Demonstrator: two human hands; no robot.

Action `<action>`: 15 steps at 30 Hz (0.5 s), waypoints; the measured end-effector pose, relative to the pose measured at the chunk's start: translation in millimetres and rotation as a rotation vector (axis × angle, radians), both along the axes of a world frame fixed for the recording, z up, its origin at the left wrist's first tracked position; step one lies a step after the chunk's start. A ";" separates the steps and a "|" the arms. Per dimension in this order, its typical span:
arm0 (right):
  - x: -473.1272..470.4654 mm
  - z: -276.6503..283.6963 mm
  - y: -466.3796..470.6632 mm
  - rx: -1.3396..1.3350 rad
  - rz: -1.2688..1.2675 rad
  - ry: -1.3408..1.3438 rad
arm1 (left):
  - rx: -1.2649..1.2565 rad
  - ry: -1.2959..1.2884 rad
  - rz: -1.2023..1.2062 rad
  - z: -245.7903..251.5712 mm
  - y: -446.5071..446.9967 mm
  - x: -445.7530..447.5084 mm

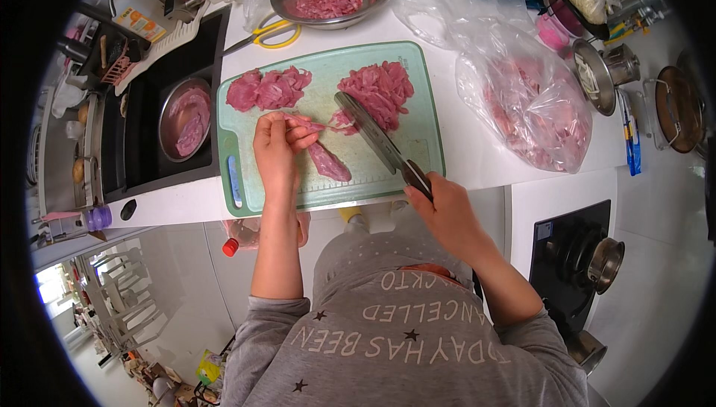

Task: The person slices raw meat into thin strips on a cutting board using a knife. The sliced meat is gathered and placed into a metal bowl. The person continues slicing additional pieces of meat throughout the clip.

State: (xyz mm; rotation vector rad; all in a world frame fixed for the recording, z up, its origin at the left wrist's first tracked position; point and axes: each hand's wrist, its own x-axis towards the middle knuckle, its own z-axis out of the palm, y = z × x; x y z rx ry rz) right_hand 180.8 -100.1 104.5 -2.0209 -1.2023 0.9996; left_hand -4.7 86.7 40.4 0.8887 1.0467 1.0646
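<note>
My left hand pinches a thin strip of raw meat above the green-edged cutting board. The strip stretches towards the blade of a kitchen knife, whose dark handle my right hand grips. Under the left fingers lies a longer piece of raw meat. A pile of cut meat sits beyond the blade, at the board's right. Larger raw meat pieces rest at its upper left. Whether the blade touches the board is hard to tell.
Yellow-handled scissors and a steel bowl of cut meat stand behind the board. A clear plastic bag of raw meat lies to the right. At the left, the black sink holds a metal bowl with meat. A cooktop is at lower right.
</note>
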 end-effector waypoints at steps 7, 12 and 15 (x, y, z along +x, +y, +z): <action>-0.6 1.3 -2.5 0.011 -0.022 0.036 | -0.017 0.032 -0.029 2.8 -2.1 4.6; -7.5 2.9 -15.0 0.079 0.007 0.030 | 0.117 0.113 -0.090 -2.2 -4.9 4.9; -8.9 -0.4 -16.2 0.052 0.002 0.128 | 0.131 0.166 -0.103 -3.1 -4.5 3.8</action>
